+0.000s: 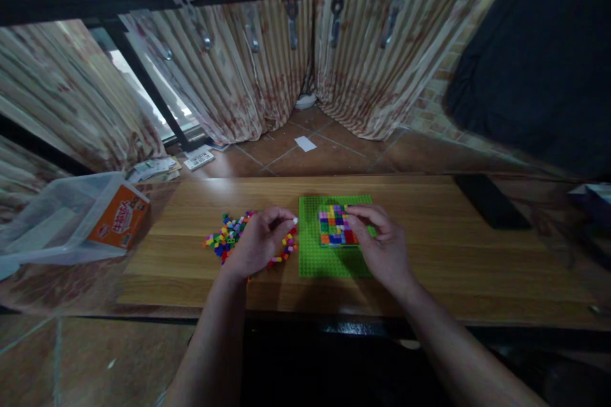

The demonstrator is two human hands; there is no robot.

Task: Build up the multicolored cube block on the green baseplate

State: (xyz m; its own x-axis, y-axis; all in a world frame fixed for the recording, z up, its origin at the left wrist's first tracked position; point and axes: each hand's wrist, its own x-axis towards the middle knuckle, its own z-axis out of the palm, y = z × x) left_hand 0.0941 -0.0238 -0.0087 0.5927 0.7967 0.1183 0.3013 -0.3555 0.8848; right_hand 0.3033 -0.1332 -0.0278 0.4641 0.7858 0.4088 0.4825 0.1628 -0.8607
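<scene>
Between the thumb and forefinger of my left hand (262, 238) is a small white toy brick (295, 220), held beside the left edge of a green baseplate (310, 264). On that plate sits a block of many-coloured toy bricks (334, 227), packed close together. My right hand (384, 241) is at the block's right side, thumb and forefinger drawn close over its top right part; whatever lies between the fingertips cannot be made out. A pile of loose coloured bricks (229, 232) spreads on the table, partly hidden behind my left hand.
The wooden table (443, 267) carries a dark phone-like slab (491, 201) at the far right. A clear plastic bin (62, 222) with an orange label stands at the left end. Behind are a tiled floor (334, 146), papers and striped curtains (248, 76).
</scene>
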